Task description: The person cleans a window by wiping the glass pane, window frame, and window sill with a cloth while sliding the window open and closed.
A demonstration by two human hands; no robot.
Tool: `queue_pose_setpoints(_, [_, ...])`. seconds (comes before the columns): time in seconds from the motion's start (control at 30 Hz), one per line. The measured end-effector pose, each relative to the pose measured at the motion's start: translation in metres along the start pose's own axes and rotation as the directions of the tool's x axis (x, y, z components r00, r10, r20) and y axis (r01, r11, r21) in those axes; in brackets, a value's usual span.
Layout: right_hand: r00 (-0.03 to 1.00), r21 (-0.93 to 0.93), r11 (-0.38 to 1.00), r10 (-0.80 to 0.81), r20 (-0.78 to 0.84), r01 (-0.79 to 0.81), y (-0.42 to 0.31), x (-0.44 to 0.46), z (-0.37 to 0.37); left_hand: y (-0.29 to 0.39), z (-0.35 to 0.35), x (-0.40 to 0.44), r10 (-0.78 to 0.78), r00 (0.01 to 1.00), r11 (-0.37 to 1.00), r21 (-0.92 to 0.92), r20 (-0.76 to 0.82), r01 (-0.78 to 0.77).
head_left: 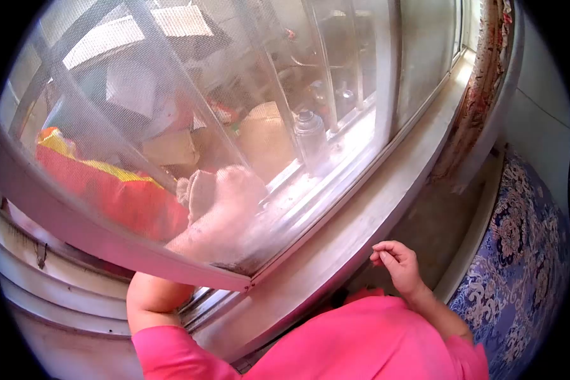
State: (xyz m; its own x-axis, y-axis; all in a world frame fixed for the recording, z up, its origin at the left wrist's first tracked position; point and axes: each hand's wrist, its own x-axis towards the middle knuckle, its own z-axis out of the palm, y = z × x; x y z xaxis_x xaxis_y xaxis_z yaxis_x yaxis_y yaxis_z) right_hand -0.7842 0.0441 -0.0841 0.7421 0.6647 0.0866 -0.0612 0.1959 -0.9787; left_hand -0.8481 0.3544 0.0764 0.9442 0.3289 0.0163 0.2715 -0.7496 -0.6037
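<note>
My left hand [239,195] reaches around the edge of the window screen [130,237] and shows hazily through its mesh. Bunched in its closed fingers is a greyish-beige cloth [201,194], close to the far side of the mesh. My right hand [397,265] hovers in front of the sill [354,244], fingers curled in and thumb against them, with nothing visible in it. Beyond the mesh, a red and yellow bag [107,187] lies to the left of the cloth.
A pale spray can or bottle [310,136] stands by the outer window track [297,196]. Cardboard pieces [266,136] and metal bars [190,95] are behind the screen. Peeling paint marks the right frame [471,111]. Blue patterned fabric [513,272] covers something at right.
</note>
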Motion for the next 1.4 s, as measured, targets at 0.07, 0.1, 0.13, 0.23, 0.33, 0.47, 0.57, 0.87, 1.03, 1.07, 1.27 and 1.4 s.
queue_pose_setpoints(0.07, [1.0, 0.016, 1.0, 0.001, 0.021, -0.001, -0.003, 0.008, 0.003, -0.011, 0.023, 0.014, -0.076, 0.99, 0.997, 0.026, 0.123, 0.073])
queue_pose_setpoints(0.1, [0.999, 0.024, 1.0, -0.02, 0.043, 0.019, -0.007, 0.012, 0.006, -0.014, 0.028, 0.019, -0.114, 0.977, 0.993, 0.041, 0.18, 0.109])
queue_pose_setpoints(0.13, [0.997, 0.03, 0.999, -0.044, 0.063, 0.043, -0.01, 0.016, 0.008, -0.016, 0.03, 0.018, -0.122, 0.978, 0.992, 0.0, 0.169, 0.124])
queue_pose_setpoints(0.23, [0.991, 0.004, 0.996, -0.088, 0.103, 0.088, -0.021, 0.025, 0.007, -0.018, 0.02, 0.014, -0.153, 0.982, 0.97, -0.171, 0.11, 0.171])
queue_pose_setpoints(0.33, [0.99, -0.003, 0.997, -0.082, 0.119, 0.083, -0.024, 0.03, 0.004, -0.022, -0.008, -0.012, -0.178, 0.984, 0.924, -0.342, 0.006, 0.17])
queue_pose_setpoints(0.47, [0.99, 0.013, 0.999, -0.051, 0.13, 0.05, -0.022, 0.035, 0.001, -0.03, -0.04, -0.038, -0.111, 0.985, 0.927, -0.371, -0.133, 0.054])
queue_pose_setpoints(0.57, [0.989, 0.026, 0.999, -0.046, 0.143, 0.043, -0.025, 0.035, 0.002, -0.024, -0.034, -0.024, -0.194, 0.966, 0.597, -0.802, -0.172, -0.022])
queue_pose_setpoints(0.87, [0.991, -0.029, 0.994, -0.1, 0.091, 0.103, -0.031, 0.032, -0.005, 0.02, -0.014, 0.001, 0.083, 0.995, -0.403, -0.915, -0.062, -0.023])
queue_pose_setpoints(1.03, [0.997, -0.058, 0.995, -0.081, 0.014, 0.081, -0.023, 0.02, -0.015, -0.012, 0.015, -0.013, 0.642, 0.762, -0.109, -0.994, -0.082, -0.015])
queue_pose_setpoints(1.07, [0.997, -0.065, 0.994, -0.082, 0.005, 0.083, -0.023, 0.017, -0.016, -0.02, 0.012, -0.014, 0.679, 0.733, -0.016, -0.999, -0.042, -0.043])
queue_pose_setpoints(1.27, [0.994, -0.063, 0.993, -0.104, -0.036, 0.102, -0.033, 0.014, -0.016, -0.043, 0.005, -0.006, 0.709, 0.702, 0.262, -0.949, 0.067, -0.174])
queue_pose_setpoints(1.4, [0.996, -0.052, 0.995, -0.089, -0.015, 0.088, -0.033, 0.018, -0.009, -0.015, -0.012, 0.011, 0.518, 0.855, 0.005, -0.999, 0.037, 0.04])
